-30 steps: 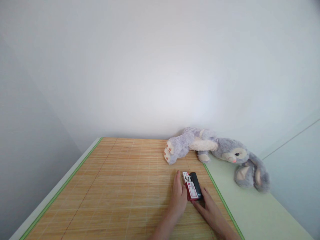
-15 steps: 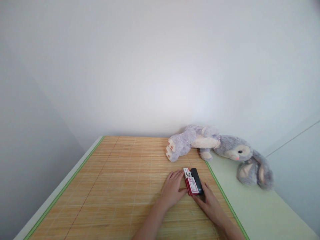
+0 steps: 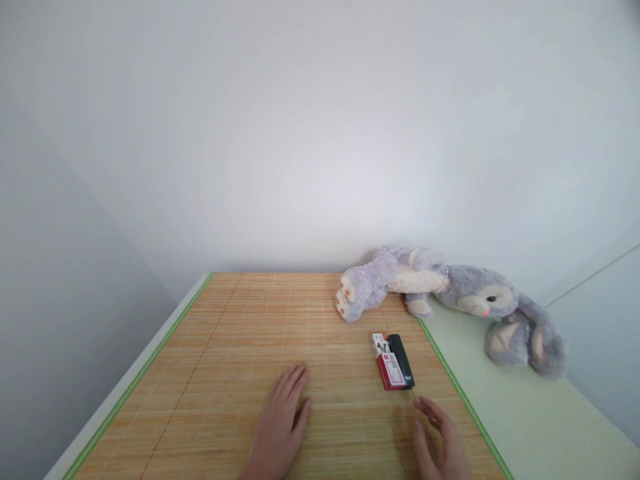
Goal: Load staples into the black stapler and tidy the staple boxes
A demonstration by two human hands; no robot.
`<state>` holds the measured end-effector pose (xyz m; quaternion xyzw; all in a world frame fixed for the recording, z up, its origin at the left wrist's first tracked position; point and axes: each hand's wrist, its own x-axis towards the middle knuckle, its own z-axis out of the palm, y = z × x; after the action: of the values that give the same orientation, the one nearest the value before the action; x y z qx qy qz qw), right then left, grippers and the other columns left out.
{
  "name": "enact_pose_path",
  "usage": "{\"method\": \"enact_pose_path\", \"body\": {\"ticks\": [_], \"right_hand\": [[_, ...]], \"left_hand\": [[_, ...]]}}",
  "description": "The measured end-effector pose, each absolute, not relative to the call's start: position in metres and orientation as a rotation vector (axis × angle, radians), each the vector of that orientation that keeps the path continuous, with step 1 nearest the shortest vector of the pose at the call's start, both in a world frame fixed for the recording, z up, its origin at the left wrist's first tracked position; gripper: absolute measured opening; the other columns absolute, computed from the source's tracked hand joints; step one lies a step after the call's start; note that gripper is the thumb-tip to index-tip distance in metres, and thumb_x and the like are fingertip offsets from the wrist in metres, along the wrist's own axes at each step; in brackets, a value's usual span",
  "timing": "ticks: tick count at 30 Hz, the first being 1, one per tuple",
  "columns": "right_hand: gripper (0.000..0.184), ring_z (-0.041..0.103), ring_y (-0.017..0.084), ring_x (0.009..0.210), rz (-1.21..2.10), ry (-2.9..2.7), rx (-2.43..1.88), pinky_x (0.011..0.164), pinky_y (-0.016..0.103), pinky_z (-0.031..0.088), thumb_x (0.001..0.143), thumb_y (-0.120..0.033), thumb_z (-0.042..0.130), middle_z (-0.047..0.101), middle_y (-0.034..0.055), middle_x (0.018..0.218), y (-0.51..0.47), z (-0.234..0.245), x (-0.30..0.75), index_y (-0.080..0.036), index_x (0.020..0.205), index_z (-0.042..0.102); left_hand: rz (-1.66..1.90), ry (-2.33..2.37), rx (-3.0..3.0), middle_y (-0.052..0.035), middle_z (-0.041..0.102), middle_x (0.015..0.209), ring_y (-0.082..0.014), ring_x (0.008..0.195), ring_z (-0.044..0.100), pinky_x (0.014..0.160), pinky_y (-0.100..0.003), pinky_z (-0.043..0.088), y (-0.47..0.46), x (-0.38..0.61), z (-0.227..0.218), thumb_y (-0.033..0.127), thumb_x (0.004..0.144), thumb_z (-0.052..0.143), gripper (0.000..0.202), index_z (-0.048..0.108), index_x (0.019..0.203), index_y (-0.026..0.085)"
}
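Side by side on the bamboo mat (image 3: 240, 347) lie a small red and white box (image 3: 391, 371), a smaller white box with a dark printed picture (image 3: 381, 343) and a long black object (image 3: 401, 360) that looks like a stapler. My left hand (image 3: 283, 420) rests palm down on the mat, left of these things and apart from them, its fingers stretched out. Just below the black object, my right hand (image 3: 440, 437) is off the things, slightly blurred, with its fingers loosely bent, thumb apart and nothing between them.
A grey plush rabbit (image 3: 420, 277) lies on its side along the wall (image 3: 300, 133), its feet on the mat and its head and ears over the pale table top (image 3: 525, 413). The mat has a green edge (image 3: 465, 400) on the right.
Both hands have let go of the boxes and the black object. My left hand has moved left and nearer to me, my right hand nearer to me. The view has shifted slightly.
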<state>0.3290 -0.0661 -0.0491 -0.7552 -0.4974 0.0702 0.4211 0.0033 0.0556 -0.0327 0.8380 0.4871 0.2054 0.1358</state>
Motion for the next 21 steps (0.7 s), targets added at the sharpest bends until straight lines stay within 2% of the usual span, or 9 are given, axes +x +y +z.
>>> {"method": "enact_pose_path", "body": {"ticks": [1,3,5,9,11,15,21], "right_hand": [[0.055,0.064,0.032,0.124,0.223,-1.322,-1.879,0.104,0.046,0.054,0.1,-0.052,0.045,0.067,0.0167,0.136,-0.071,-0.056,0.31,-0.018,0.142,0.059],[0.053,0.056,0.033,0.136,0.235,-1.602,-1.883,0.115,0.052,0.044,0.1,-0.051,0.046,0.062,0.0103,0.146,-0.07,-0.062,0.27,-0.026,0.144,0.06],[0.061,0.043,0.037,0.147,0.201,-1.848,-1.952,0.122,0.064,0.029,0.097,-0.058,0.048,0.048,0.0016,0.159,-0.059,-0.057,0.236,-0.037,0.155,0.047],[0.068,0.02,0.035,0.157,0.137,-2.029,-2.059,0.124,0.067,0.019,0.102,-0.061,0.037,0.022,-0.0039,0.169,-0.023,-0.028,0.198,-0.038,0.164,0.019],[0.067,0.012,0.034,0.159,0.096,-2.056,-2.077,0.124,0.067,0.017,0.104,-0.059,0.034,0.016,-0.0049,0.17,-0.008,-0.017,0.192,-0.038,0.164,0.014],[0.068,0.004,0.035,0.16,0.049,-2.047,-2.112,0.124,0.065,0.017,0.104,-0.059,0.033,0.012,-0.0049,0.171,0.006,-0.013,0.187,-0.035,0.165,0.013],[0.069,0.006,0.032,0.16,0.03,-2.063,-2.124,0.125,0.061,0.018,0.104,-0.06,0.032,0.011,-0.0056,0.172,0.006,-0.017,0.194,-0.034,0.165,0.013]], "left_hand": [[0.573,1.505,2.461,0.002,0.037,0.167,-0.0213,0.155,0.032,0.128,-0.05,0.031,0.05,-0.019,-0.036,0.035,0.104,0.043,0.058,0.032,0.16,0.033],[0.5,1.641,2.51,0.0031,0.034,0.168,-0.0223,0.156,0.03,0.127,-0.051,0.031,0.042,-0.049,-0.037,0.038,0.104,0.044,0.061,0.026,0.162,0.035],[0.438,1.728,2.539,0.0031,0.029,0.169,-0.0236,0.157,0.026,0.127,-0.053,0.03,0.038,-0.057,-0.033,0.039,0.104,0.042,0.064,0.019,0.164,0.035],[0.395,1.807,2.559,0.0032,0.021,0.171,-0.0305,0.16,0.015,0.127,-0.062,0.022,0.037,-0.029,-0.025,0.041,0.103,0.041,0.067,0.015,0.164,0.035],[0.398,1.794,2.566,0.0042,0.019,0.172,-0.0326,0.16,0.012,0.126,-0.064,0.018,0.039,-0.013,-0.023,0.043,0.103,0.041,0.067,0.015,0.164,0.037],[0.423,1.809,2.546,0.0052,0.02,0.171,-0.0333,0.16,0.013,0.126,-0.065,0.015,0.044,-0.003,-0.023,0.046,0.103,0.041,0.066,0.015,0.163,0.039],[0.411,1.81,2.525,0.0062,0.02,0.171,-0.0318,0.16,0.012,0.127,-0.064,0.014,0.044,-0.007,-0.021,0.051,0.102,0.041,0.068,0.013,0.163,0.04]]}}
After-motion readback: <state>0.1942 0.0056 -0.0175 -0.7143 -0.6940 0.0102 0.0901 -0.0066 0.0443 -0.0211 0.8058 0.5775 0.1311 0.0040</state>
